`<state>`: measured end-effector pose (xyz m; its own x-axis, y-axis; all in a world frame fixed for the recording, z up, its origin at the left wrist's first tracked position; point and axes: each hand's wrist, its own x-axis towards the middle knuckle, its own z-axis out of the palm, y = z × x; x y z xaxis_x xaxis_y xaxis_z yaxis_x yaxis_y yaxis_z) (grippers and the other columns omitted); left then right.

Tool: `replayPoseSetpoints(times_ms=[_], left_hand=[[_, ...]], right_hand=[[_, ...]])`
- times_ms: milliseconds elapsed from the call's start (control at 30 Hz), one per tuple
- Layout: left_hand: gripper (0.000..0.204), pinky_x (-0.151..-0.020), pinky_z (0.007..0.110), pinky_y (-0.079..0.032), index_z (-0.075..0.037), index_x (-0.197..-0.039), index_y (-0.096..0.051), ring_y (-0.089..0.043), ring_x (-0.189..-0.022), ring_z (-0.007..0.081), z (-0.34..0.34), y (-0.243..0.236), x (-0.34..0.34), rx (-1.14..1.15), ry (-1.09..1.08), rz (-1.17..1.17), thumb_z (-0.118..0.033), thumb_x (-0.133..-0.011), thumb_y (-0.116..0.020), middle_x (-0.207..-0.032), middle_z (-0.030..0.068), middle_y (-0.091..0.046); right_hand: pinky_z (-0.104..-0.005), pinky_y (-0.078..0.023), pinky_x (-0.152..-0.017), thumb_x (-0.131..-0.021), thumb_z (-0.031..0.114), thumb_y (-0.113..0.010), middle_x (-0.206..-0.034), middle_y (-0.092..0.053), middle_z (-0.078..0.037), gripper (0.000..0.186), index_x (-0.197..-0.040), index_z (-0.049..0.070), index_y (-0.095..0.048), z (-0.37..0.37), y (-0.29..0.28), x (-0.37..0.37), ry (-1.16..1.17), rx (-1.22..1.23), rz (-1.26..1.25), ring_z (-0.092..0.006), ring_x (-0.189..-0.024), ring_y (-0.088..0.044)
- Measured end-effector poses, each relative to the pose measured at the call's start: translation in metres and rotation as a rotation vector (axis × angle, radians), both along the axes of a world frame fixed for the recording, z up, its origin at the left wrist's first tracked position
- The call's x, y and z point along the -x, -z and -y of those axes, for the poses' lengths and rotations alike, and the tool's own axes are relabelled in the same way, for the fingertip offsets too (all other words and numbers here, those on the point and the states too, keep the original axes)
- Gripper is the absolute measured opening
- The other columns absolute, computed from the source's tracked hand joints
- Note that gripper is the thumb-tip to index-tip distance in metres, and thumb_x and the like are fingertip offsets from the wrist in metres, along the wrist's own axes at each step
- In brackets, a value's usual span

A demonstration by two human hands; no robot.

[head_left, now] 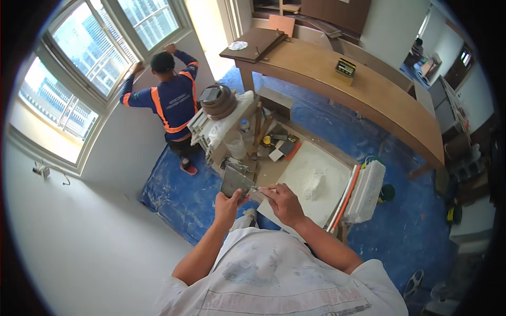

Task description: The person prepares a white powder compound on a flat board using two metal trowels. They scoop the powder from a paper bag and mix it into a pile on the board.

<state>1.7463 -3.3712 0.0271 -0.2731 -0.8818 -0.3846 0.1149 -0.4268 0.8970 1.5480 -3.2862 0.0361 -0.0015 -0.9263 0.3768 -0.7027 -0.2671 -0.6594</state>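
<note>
Shirt (311, 263): we wear a white one, dusty and stained, at six o'clock in our view.
Sleeves (382, 284): ours are short and white, one at seven o'clock, the other between four and five.
Smear (247, 269): blue-grey, toward nine o'clock on our shirt.
Printed band (284, 301): faded pinkish, dark-edged, at six o'clock.
Left hand (229, 205), right hand (285, 203): both bare.

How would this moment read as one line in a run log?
left hand: holds flat grey plate; right hand: near plate's edge, hold unclear; nearby: white powder heap on pale board; background: co-worker at window
</note>
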Motion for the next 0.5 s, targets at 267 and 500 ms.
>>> replayPoseSetpoints(times_ms=[267,500], left_hand=[[0.017,-0.070,0.026,-0.054,0.004,-0.100,-0.066,-0.065,-0.074,0.0103,-0.004,0.000,-0.078,0.288,0.041,0.169,-0.013,-0.096,-0.064,-0.085,0.0049,-0.070],[0.026,-0.064,0.028,-0.055,0.006,-0.096,-0.067,-0.065,-0.070,0.0116,0.023,0.022,-0.192,0.183,-0.060,0.342,-0.020,-0.098,-0.063,-0.082,0.0052,-0.069]], right_hand=[[-0.0432,-0.053,-0.087,-0.090,0.010,-0.062,-0.111,-0.065,-0.014,0.038,-0.128,0.009,-0.063,0.079,0.009,-0.080,-0.093,-0.147,-0.022,-0.0346,-0.104,-0.062],[-0.0428,-0.051,-0.085,-0.095,0.013,-0.058,-0.105,-0.065,-0.019,0.028,-0.120,0.003,-0.066,0.102,0.015,-0.153,0.055,-0.146,0.251,-0.0407,-0.096,-0.062]])
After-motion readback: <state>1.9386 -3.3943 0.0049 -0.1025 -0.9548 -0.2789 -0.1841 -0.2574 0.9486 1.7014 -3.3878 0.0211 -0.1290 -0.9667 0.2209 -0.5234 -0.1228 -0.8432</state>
